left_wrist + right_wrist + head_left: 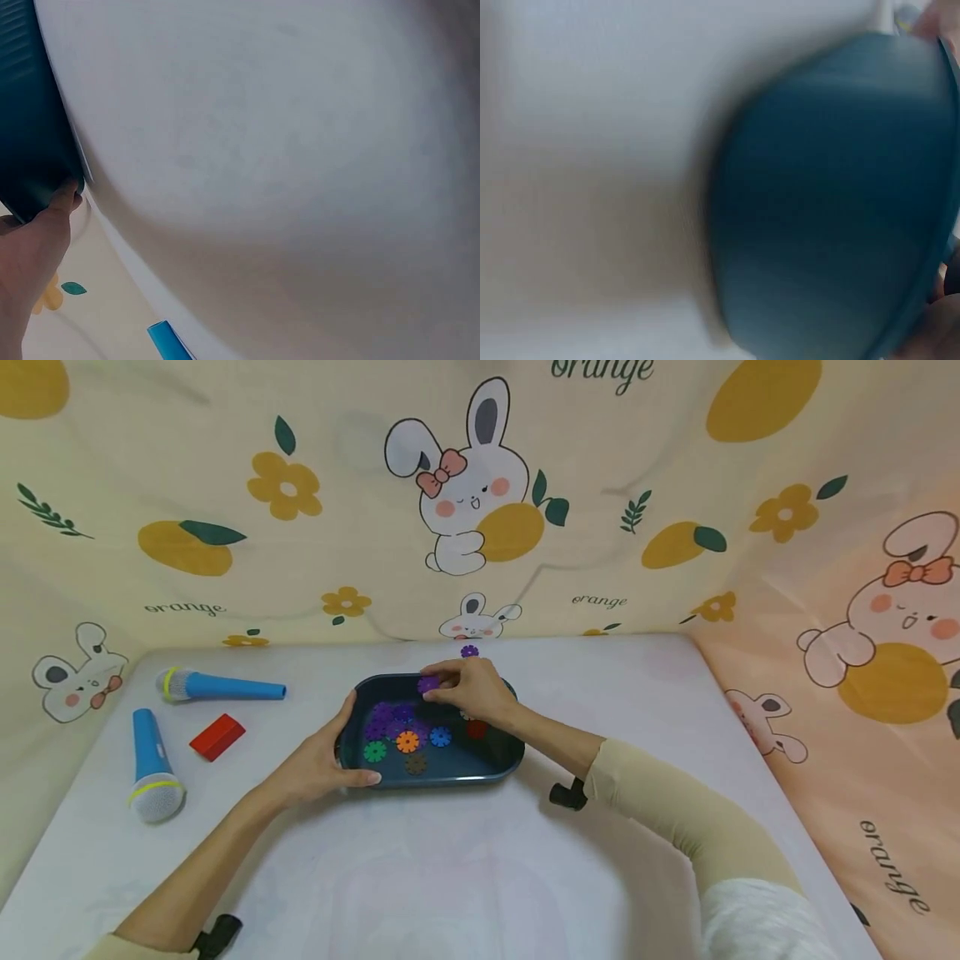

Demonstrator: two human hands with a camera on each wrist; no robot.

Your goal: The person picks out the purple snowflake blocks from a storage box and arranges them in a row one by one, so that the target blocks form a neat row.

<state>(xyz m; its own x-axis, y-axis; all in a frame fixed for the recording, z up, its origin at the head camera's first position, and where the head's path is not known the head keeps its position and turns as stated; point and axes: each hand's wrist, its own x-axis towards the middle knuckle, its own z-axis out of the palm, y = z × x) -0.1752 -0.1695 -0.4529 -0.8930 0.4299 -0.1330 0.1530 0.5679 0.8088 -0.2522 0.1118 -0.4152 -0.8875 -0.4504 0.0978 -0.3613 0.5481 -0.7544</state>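
Note:
My left hand (318, 760) grips the left end of a dark blue tray (450, 782), its thumb on the near rim. Between thumb and fingers, my right hand (480, 689) pinches a purple snowflake disc (428, 684) at the tray's far side. Inside lie several purple discs (382, 720), a green disc (375, 751), an orange disc (407, 742), a blue disc (440, 737), a brown disc (416, 764) and a red disc (476, 728). The left wrist view shows the left hand (37, 251) at the tray's edge. In the right wrist view the tray's outer wall (832, 187) hides the discs.
Left of the tray, two blue toy microphones (232, 686) (153, 764) and a red block (217, 737) lie on the white table (465, 877). Another purple disc (469, 651) shows beyond the tray's far rim. A printed cloth (585, 460) hangs behind the table.

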